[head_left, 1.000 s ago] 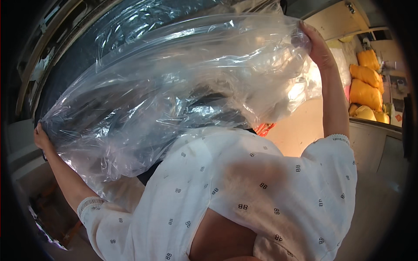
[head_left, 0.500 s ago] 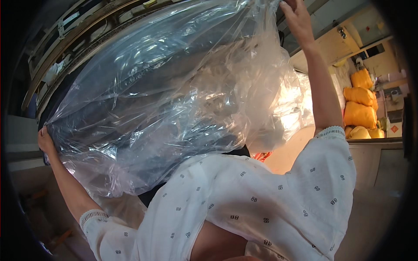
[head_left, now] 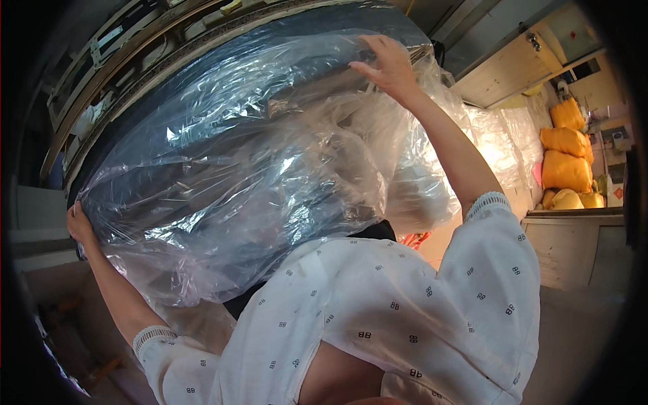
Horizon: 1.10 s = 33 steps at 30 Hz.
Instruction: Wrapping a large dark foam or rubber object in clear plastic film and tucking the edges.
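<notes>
A large, clear plastic sheet (head_left: 270,162), crumpled and shiny, spreads over a dark surface (head_left: 283,27) in front of me. At the far left, my left hand (head_left: 79,223) is closed on the sheet's edge, with folds running out from its fingers. My right hand (head_left: 390,66) is over the far right part of the sheet, thumb and fingers apart. It seems to rest on the plastic, and no fold shows between its fingers. The near part of the sheet bunches up against my white patterned shirt (head_left: 378,304).
Along the far left runs a wooden frame with slats (head_left: 101,88). More clear plastic (head_left: 503,138) lies to the right, brightly lit. Beyond it, yellow-orange bundles (head_left: 565,169) are stacked by a pale cabinet (head_left: 563,246). A light wooden panel (head_left: 506,67) stands at the upper right.
My right hand has come down and inward from the upper right, letting go of the raised sheet, which now lies lower. More dark surface shows behind it. My left hand keeps its hold.
</notes>
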Motion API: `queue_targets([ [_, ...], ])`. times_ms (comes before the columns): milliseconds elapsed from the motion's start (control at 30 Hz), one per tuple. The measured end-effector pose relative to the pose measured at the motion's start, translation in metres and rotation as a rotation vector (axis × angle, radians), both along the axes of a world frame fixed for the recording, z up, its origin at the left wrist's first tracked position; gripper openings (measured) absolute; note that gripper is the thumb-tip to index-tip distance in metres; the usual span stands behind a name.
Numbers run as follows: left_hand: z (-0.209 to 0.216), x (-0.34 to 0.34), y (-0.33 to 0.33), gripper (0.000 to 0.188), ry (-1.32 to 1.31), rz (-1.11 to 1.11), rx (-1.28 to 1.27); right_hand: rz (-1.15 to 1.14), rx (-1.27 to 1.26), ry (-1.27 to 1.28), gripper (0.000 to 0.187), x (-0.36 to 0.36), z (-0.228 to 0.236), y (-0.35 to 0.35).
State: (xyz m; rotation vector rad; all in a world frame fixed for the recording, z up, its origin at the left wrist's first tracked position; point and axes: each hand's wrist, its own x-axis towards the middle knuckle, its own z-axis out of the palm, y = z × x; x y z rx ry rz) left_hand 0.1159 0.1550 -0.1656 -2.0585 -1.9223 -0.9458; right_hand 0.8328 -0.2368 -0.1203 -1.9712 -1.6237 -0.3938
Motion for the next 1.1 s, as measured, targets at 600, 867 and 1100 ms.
queue_targets([
  [600, 0.003, -0.005, -0.001, 0.039, -0.009, -0.023, -0.03, -0.164, 0.062, -0.202, 0.03, 0.035, -0.004, -0.046],
  [867, 0.005, -0.001, -0.014, 0.037, -0.115, -0.053, -0.067, 0.599, 0.515, 1.55, 0.02, 0.057, 0.101, -0.027],
  [1100, 0.008, -0.011, -0.014, 0.038, -0.17, -0.013, -0.049, -0.083, 0.069, 0.562, 0.025, 0.119, 0.02, 0.086],
])
